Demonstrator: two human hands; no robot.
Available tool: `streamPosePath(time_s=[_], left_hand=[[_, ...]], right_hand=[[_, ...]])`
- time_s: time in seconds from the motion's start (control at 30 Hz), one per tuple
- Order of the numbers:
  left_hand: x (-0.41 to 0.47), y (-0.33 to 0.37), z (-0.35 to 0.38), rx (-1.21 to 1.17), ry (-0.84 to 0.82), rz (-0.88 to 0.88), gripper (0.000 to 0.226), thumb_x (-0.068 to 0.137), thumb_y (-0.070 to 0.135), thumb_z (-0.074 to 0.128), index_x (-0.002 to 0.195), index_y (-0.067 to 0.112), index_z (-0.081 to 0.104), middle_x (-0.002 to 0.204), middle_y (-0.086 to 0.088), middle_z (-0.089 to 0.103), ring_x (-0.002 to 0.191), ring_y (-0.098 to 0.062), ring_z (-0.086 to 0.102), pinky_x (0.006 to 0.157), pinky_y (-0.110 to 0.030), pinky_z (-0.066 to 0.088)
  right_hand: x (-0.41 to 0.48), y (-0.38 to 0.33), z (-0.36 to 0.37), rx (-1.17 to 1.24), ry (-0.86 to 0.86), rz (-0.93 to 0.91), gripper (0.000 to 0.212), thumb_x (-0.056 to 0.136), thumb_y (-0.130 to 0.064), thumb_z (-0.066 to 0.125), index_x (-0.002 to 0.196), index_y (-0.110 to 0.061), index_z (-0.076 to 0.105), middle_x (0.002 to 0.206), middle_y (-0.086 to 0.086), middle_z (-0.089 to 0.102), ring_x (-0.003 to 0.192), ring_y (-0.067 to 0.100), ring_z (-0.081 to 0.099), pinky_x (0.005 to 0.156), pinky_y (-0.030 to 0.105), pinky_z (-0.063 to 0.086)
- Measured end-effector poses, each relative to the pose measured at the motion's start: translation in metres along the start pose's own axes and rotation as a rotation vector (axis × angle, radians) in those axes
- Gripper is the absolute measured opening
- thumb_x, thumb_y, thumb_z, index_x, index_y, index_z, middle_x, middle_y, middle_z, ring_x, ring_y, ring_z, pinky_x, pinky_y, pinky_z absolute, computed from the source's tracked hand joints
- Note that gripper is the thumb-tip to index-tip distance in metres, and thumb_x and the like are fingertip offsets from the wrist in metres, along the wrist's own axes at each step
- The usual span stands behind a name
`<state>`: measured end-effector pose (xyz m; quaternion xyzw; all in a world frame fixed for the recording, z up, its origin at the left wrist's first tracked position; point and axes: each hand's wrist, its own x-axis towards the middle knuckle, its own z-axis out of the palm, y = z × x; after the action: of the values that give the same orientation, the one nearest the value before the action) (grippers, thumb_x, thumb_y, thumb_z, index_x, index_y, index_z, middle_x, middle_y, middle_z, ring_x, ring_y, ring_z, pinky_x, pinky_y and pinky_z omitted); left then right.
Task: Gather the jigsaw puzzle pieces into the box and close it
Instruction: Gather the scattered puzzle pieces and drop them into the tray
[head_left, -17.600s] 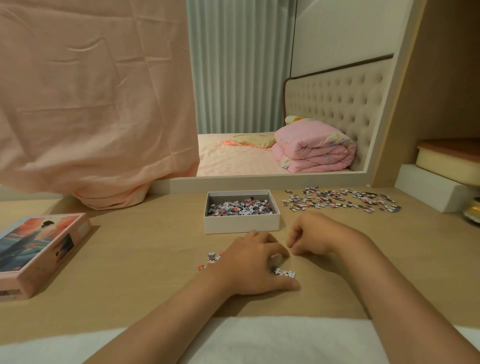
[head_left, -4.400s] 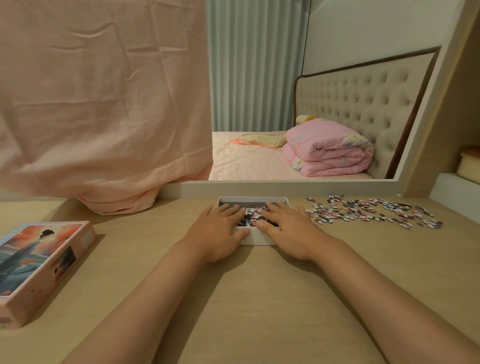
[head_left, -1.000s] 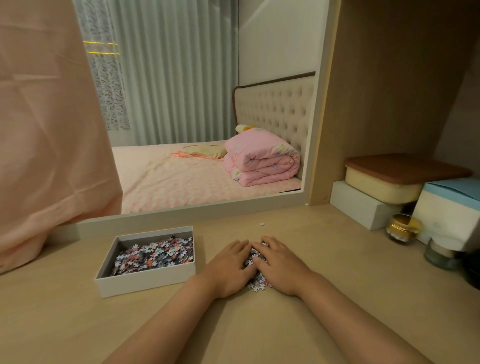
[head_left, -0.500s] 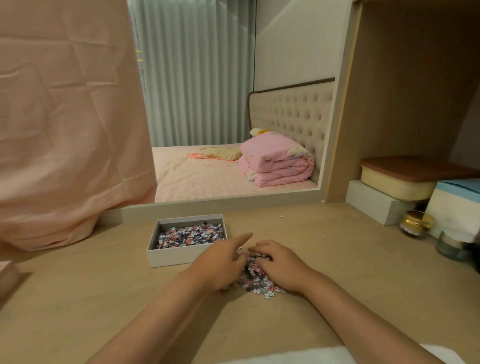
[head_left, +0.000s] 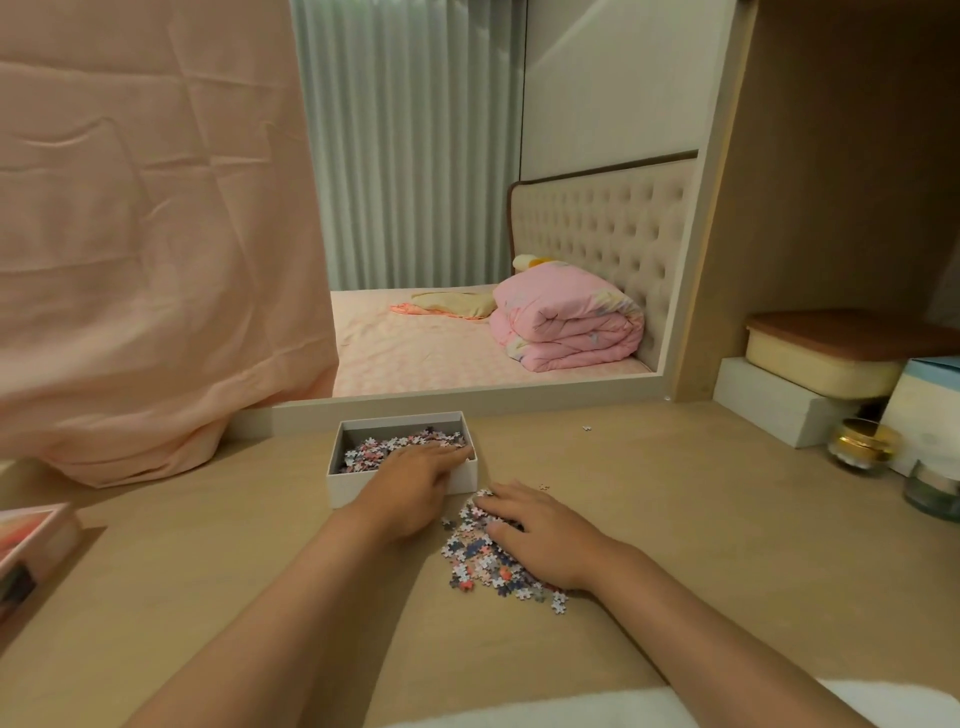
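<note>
A white open box (head_left: 358, 486) sits on the wooden desk and holds a layer of puzzle pieces (head_left: 384, 447). My left hand (head_left: 415, 480) lies over the box's front right corner, fingers straight and reaching inside. A heap of loose puzzle pieces (head_left: 480, 558) lies just right of the box. My right hand (head_left: 540, 535) rests flat on that heap. Two stray pieces lie farther off: a stray piece (head_left: 544, 487) near my right fingertips and a far stray piece (head_left: 586, 428) toward the back. The box lid (head_left: 28, 540), with a picture on it, shows at the left edge.
A pink cloth (head_left: 156, 260) hangs over the desk's back left. At the right stand a white block (head_left: 769, 410) under a cream container (head_left: 831, 358), a gold-lidded jar (head_left: 860, 447), a glass jar (head_left: 932, 491) and a pale box (head_left: 930, 410).
My left hand left the heap and moved up over the box's front right corner. My right hand stays on the heap. The camera turned slightly left.
</note>
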<state>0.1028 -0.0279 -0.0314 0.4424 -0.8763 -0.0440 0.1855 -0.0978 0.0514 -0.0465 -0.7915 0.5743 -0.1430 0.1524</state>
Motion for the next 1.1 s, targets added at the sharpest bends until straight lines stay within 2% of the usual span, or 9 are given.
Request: streamPosePath(time_s=[0.17,0.27,0.33,0.4,0.53,0.67,0.87,0.97,1.1], left_hand=[[0.015,0.011,0.000,-0.149,0.003,0.000,0.048,0.099,0.010,0.039,0.144,0.022,0.048,0.154,0.002,0.037,0.145,-0.017,0.026,0.120,-0.032,0.017],[0.014,0.032,0.002,-0.160,0.188,0.088,0.041,0.096,0.017,0.044,0.133,0.025,0.058,0.146,0.006,0.045,0.137,-0.012,0.034,0.114,-0.032,0.027],[0.015,0.047,0.005,-0.205,0.174,0.139,0.036,0.095,0.022,0.045,0.128,0.027,0.060,0.139,0.009,0.050,0.129,-0.008,0.042,0.109,-0.030,0.035],[0.021,0.061,0.014,-0.205,0.063,0.168,0.037,0.095,0.028,0.043,0.129,0.027,0.058,0.136,0.009,0.052,0.124,-0.008,0.047,0.107,-0.032,0.040],[0.038,0.074,0.029,-0.084,-0.189,0.176,0.045,0.099,0.044,0.040,0.136,0.024,0.055,0.143,0.006,0.050,0.127,-0.013,0.048,0.110,-0.035,0.038],[0.044,0.069,0.031,-0.118,-0.151,0.194,0.034,0.094,0.030,0.050,0.118,0.019,0.070,0.122,0.005,0.062,0.112,-0.009,0.053,0.102,-0.032,0.044],[0.041,0.060,0.026,-0.129,-0.086,0.153,0.028,0.093,0.031,0.051,0.103,0.020,0.075,0.104,0.008,0.064,0.093,-0.007,0.058,0.089,-0.031,0.051],[0.036,0.063,0.027,-0.119,-0.070,0.135,0.030,0.093,0.041,0.051,0.105,0.023,0.072,0.104,0.009,0.061,0.095,-0.007,0.055,0.089,-0.032,0.051],[0.026,0.069,0.028,-0.077,-0.100,0.141,0.042,0.088,0.058,0.053,0.112,0.026,0.066,0.109,0.010,0.055,0.103,-0.007,0.048,0.093,-0.030,0.045]], right_hand=[[0.005,-0.004,-0.003,0.171,0.064,-0.046,0.038,0.103,-0.031,0.044,0.139,-0.028,0.056,0.151,-0.008,0.046,0.138,0.007,0.038,0.111,0.023,0.026],[0.011,0.009,-0.017,0.300,0.183,0.026,0.035,0.103,-0.026,0.045,0.134,-0.027,0.061,0.139,-0.011,0.056,0.124,0.003,0.050,0.100,0.020,0.036],[0.018,0.027,-0.029,0.267,0.246,0.087,0.034,0.103,-0.027,0.045,0.133,-0.027,0.059,0.132,-0.013,0.058,0.117,0.003,0.053,0.093,0.018,0.040],[0.029,0.051,-0.041,0.125,0.259,0.152,0.037,0.104,-0.031,0.042,0.138,-0.025,0.054,0.140,-0.007,0.053,0.130,0.012,0.048,0.104,0.027,0.038],[0.048,0.090,-0.060,-0.125,0.108,0.336,0.056,0.104,-0.040,0.034,0.155,-0.017,0.029,0.165,0.007,0.016,0.152,0.022,0.012,0.122,0.033,0.010],[0.063,0.113,-0.066,-0.150,0.021,0.422,0.065,0.103,-0.046,0.031,0.156,-0.011,0.021,0.166,0.011,0.007,0.153,0.026,0.004,0.123,0.039,0.010],[0.065,0.118,-0.060,-0.190,0.053,0.350,0.054,0.105,-0.038,0.032,0.148,-0.008,0.038,0.160,0.010,0.029,0.148,0.024,0.024,0.119,0.037,0.022],[0.054,0.111,-0.052,-0.144,0.165,0.258,0.043,0.103,-0.034,0.039,0.134,-0.011,0.057,0.145,0.005,0.050,0.132,0.022,0.045,0.112,0.032,0.033],[0.027,0.087,-0.042,-0.072,0.229,0.126,0.033,0.101,-0.029,0.045,0.122,-0.018,0.068,0.128,-0.005,0.061,0.118,0.014,0.054,0.106,0.031,0.040]])
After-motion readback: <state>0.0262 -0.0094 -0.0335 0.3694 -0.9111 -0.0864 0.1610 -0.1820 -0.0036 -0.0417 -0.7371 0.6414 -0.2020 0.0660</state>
